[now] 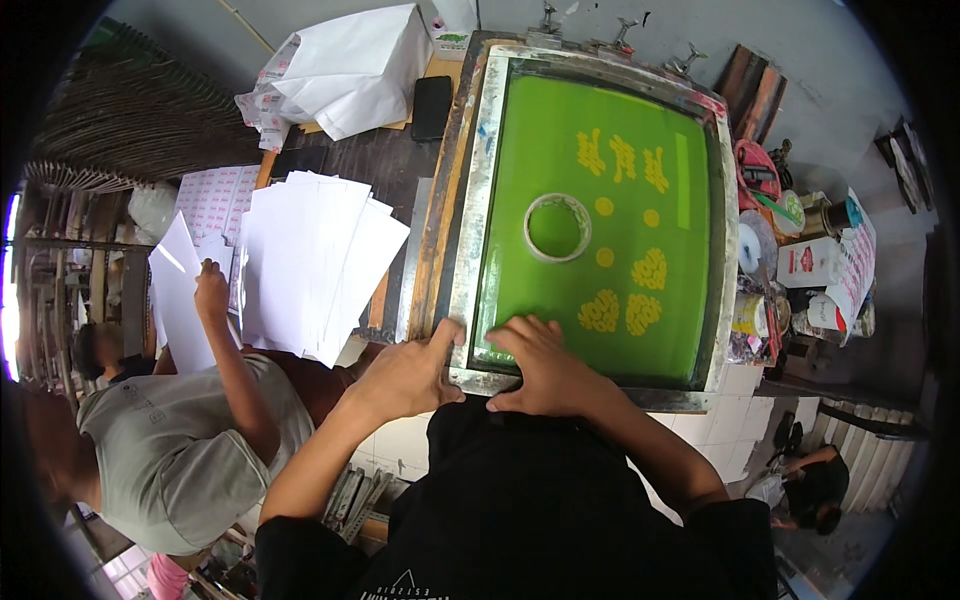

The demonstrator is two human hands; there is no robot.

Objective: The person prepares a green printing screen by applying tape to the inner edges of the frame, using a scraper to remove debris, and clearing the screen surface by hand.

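Note:
A screen printing frame (716, 300) with pale metal bars lies in front of me. Its green mesh (540, 320) carries yellow script-like marks, dots and leafy patches. My left hand (405, 378) grips the frame's near left corner, fingers bent against the outer side. Just right of it, my right hand (550, 368) is curled over the near bar, fingertips at the mesh's lower edge and thumb on the bar's outer side. Whether something thin sits under these fingertips is hidden. A roll of tape (530, 232) lies flat on the mesh, beyond my right hand.
A co-worker (200, 440) at my left holds a white sheet beside a paper stack (300, 260). Behind are a black phone (432, 108) and a white bag (350, 70). Hinge clamps (625, 38) line the frame's far side. Tubs and bottles (808, 262) crowd the right.

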